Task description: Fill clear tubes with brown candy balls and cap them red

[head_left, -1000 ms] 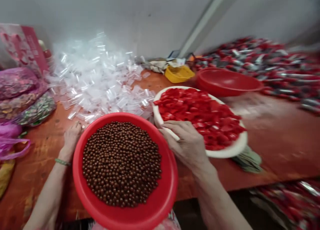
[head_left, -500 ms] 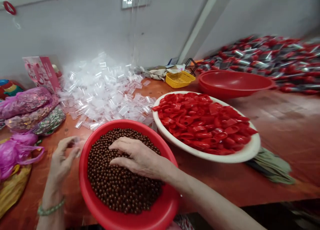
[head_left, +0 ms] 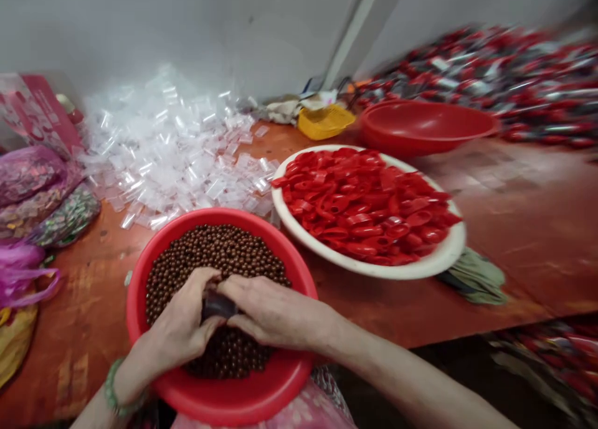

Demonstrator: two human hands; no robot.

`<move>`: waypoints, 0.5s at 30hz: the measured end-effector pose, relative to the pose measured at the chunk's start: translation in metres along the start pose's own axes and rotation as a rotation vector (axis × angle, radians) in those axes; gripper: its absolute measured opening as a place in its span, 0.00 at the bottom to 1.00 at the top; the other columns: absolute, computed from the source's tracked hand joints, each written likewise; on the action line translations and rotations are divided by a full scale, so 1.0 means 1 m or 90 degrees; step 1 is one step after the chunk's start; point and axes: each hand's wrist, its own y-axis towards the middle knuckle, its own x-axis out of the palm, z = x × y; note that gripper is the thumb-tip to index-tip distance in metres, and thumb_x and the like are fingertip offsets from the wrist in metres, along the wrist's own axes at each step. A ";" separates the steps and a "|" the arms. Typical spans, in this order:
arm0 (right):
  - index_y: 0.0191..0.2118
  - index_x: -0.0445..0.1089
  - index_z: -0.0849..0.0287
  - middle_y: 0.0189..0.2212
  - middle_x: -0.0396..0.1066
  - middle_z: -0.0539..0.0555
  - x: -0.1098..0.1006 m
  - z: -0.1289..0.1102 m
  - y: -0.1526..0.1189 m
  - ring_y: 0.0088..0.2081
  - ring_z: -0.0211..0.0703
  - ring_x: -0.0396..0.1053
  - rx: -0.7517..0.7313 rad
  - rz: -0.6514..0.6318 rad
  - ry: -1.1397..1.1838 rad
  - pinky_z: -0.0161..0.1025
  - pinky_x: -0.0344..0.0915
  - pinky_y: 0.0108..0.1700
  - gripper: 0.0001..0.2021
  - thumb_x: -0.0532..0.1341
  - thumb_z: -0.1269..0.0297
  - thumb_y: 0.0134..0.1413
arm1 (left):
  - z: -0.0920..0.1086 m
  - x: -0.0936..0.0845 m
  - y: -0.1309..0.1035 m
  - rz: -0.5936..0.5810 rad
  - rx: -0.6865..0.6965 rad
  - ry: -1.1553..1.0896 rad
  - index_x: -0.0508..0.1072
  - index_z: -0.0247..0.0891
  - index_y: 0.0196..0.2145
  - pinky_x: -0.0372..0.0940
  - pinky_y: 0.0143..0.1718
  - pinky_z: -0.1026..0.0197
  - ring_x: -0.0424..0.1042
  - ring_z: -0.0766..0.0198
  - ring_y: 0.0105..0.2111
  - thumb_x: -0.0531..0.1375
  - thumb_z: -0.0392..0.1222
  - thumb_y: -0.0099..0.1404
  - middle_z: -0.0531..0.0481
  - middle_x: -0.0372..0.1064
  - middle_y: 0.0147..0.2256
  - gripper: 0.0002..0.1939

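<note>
A red basin (head_left: 140, 273) full of small shiny brown balls (head_left: 219, 248) stands in front of me. Over the balls, my left hand (head_left: 187, 320) is closed round a small clear plastic case (head_left: 217, 306), which looks dark from what is in or behind it. My right hand (head_left: 275, 307) meets it from the other side, fingers curled and bent together at the case. What lies in the right fingertips, if anything, is hidden. To the right, a white basin (head_left: 451, 254) holds a heap of red plastic pieces (head_left: 364, 205).
Behind the basin lies a pile of clear plastic cases (head_left: 172, 149). Beyond the white basin are a yellow basket (head_left: 324, 121), a red bowl (head_left: 425, 127) and a heap of red-and-clear items (head_left: 514, 80). Filled bags (head_left: 32, 180) lie left; a green cloth (head_left: 479, 276) lies right.
My left hand has come from beside the basin to over the balls, with the clear case. The right hand has closed in to meet it. The view has shifted down and right.
</note>
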 end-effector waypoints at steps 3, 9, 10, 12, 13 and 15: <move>0.50 0.67 0.64 0.44 0.70 0.60 -0.003 0.014 -0.016 0.42 0.48 0.71 0.030 0.018 -0.064 0.43 0.67 0.44 0.13 0.56 0.74 0.60 | -0.001 -0.003 0.005 0.047 0.013 0.025 0.60 0.39 0.57 0.68 0.54 0.53 0.70 0.56 0.51 0.57 0.39 0.66 0.40 0.66 0.53 0.22; 0.33 0.70 0.62 0.30 0.69 0.57 -0.011 0.028 -0.016 0.27 0.44 0.67 0.034 -0.028 -0.244 0.41 0.62 0.31 0.08 0.56 0.79 0.52 | -0.018 -0.003 0.003 -0.002 -0.161 0.166 0.58 0.28 0.62 0.45 0.69 0.44 0.47 0.52 0.68 0.46 0.44 0.72 0.34 0.50 0.66 0.25; 0.32 0.70 0.63 0.29 0.69 0.58 -0.010 0.025 -0.010 0.27 0.44 0.67 0.037 -0.056 -0.264 0.41 0.61 0.30 0.08 0.56 0.79 0.51 | -0.020 0.000 0.003 -0.029 -0.182 0.147 0.54 0.28 0.64 0.43 0.70 0.45 0.44 0.53 0.69 0.45 0.45 0.72 0.33 0.45 0.68 0.27; 0.31 0.72 0.64 0.29 0.71 0.60 -0.005 0.017 0.005 0.28 0.46 0.69 0.047 -0.110 -0.293 0.41 0.61 0.30 0.09 0.56 0.80 0.49 | -0.023 0.008 0.002 -0.057 -0.203 0.106 0.49 0.28 0.66 0.40 0.70 0.45 0.38 0.55 0.70 0.43 0.47 0.73 0.34 0.38 0.69 0.30; 0.33 0.72 0.65 0.30 0.71 0.61 -0.001 0.014 0.013 0.29 0.47 0.70 0.051 -0.128 -0.296 0.41 0.62 0.30 0.09 0.56 0.80 0.49 | -0.024 0.012 0.003 -0.059 -0.207 0.089 0.48 0.27 0.66 0.39 0.70 0.45 0.37 0.55 0.70 0.42 0.48 0.73 0.34 0.36 0.70 0.30; 0.35 0.72 0.67 0.33 0.72 0.63 0.009 0.011 0.026 0.32 0.49 0.72 0.057 -0.127 -0.248 0.41 0.63 0.33 0.09 0.57 0.79 0.49 | -0.026 0.019 0.004 -0.047 -0.216 0.059 0.47 0.26 0.67 0.37 0.70 0.44 0.33 0.55 0.70 0.42 0.48 0.73 0.34 0.32 0.70 0.31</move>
